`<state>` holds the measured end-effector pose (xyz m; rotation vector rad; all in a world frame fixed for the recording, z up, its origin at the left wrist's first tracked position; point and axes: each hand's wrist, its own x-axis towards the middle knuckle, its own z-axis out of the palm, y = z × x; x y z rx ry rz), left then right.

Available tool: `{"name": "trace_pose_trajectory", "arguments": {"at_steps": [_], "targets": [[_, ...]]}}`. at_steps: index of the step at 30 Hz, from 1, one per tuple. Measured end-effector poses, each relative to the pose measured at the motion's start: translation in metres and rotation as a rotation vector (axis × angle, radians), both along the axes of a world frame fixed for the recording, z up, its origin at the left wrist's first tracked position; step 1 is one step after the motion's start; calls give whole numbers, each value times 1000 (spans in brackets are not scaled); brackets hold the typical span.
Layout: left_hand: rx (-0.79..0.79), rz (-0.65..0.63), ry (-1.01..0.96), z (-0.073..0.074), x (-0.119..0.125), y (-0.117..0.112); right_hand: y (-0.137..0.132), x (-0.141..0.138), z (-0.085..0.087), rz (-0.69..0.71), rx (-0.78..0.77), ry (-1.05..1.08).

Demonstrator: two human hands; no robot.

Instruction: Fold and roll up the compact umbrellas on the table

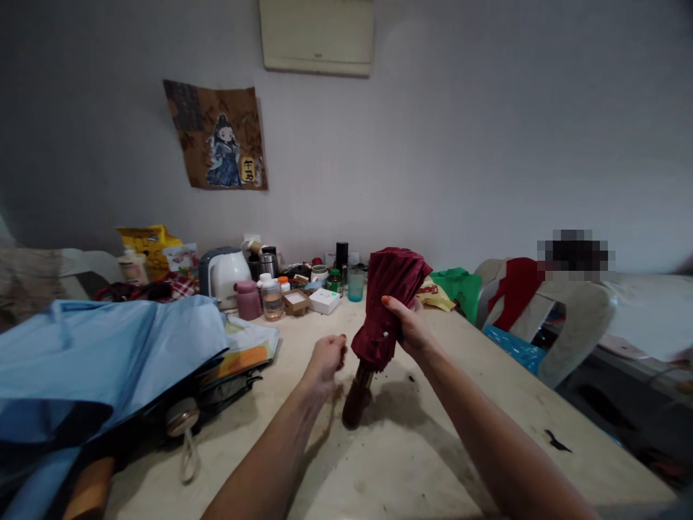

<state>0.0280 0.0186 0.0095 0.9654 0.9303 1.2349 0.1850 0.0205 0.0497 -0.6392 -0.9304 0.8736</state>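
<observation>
At far left, note a light-blue umbrella (135,347), loosely spread over the table (471,404), dark underside turned toward the near edge. Just below its canopy, find a round handle end (182,417) with a looped strap (189,456) lying on the tabletop. On the wall above, see a brown poster (189,137) with a long-haired cartoon figure. Behind the light-blue umbrella, find a white kettle (228,278); continue rightward to a pink bottle (249,302), a clear bottle (272,307), an opened cardboard box (296,303) and a white box (325,302). Nearer, locate the left hand (326,359) above the tabletop, just beside the dark-red umbrella (387,303): fingers curled inward and pressed together; cannot tell from this view about any item pinched between them. Farther back, see a blue-green cup (356,287). At centre, note the dark-red umbrella folded, pleats loosely gathered, held tilted over the table, canopy upward, brown handle (356,401) downward and leftward; cannot tell about handle contact with the tabletop. On its right side, find the right hand (414,328) gripping the canopy, thumb pressed on the near face, remaining fingers mostly hidden behind; cannot tell their spread. Farther right, see a green bag (460,292) near the table's right edge, then blue plastic (514,350), red cloth (517,289) and a light chair (585,325).
</observation>
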Motion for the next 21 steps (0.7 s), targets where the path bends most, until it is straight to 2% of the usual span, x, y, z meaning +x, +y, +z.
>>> {"name": "trace_pose_trajectory", "arguments": {"at_steps": [1,3,4,6,9,12,14,17,19,21], "targets": [[77,115,8,1,0,-3,1,0,-1,-21,-1,0],[352,276,29,3,3,-14,1,-2,-2,-78,-4,-20],[509,298,65,2,6,-19,1,-4,-2,-112,-4,-41],[678,199,160,-3,13,-26,-2,-10,-2,-172,4,-102],[588,-30,298,-14,22,-22,-7,-19,-2,-206,44,-213],[444,-221,330,-22,24,-8,-9,-22,-2,-121,64,-231],[389,-294,288,-23,23,-2,-6,-17,-2,11,56,-201],[421,-319,246,-21,21,-2,0,-8,1,357,32,-196],[435,-384,204,-21,18,-3,2,-6,4,550,18,-199],[370,-503,106,-23,14,-4,3,-10,8,553,8,-155]]}}
